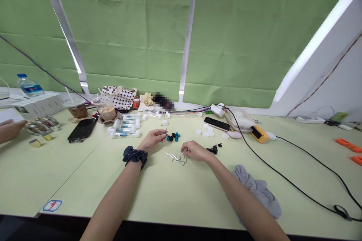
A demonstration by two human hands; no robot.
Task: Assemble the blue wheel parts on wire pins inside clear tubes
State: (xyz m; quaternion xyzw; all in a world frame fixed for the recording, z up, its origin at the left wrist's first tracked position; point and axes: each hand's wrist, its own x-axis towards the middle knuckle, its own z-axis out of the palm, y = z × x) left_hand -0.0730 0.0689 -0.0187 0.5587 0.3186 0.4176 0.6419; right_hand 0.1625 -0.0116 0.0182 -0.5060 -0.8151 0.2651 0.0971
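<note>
My left hand (154, 138), with a dark scrunchie (135, 157) round its wrist, is closed in a pinch on a small blue piece with a thin pin (166, 129) sticking up from it. Just right of those fingertips lies a cluster of small blue and black pieces (174, 137). My right hand (195, 150) has its fingers pressed together at the edge of a loose heap of thin metal rods (175, 159). What it grips, if anything, is too small to make out. Several small black parts (213, 149) lie behind the right hand.
Clear tubes with white ends (124, 134) lie at the back left, near drink cups (105, 110) and a black phone (82, 130). White round caps (206, 134), another phone (217, 124), a grey cloth (258, 190) and a black cable (271, 167) are rightward. Another person's hand (11, 130) reaches in at far left.
</note>
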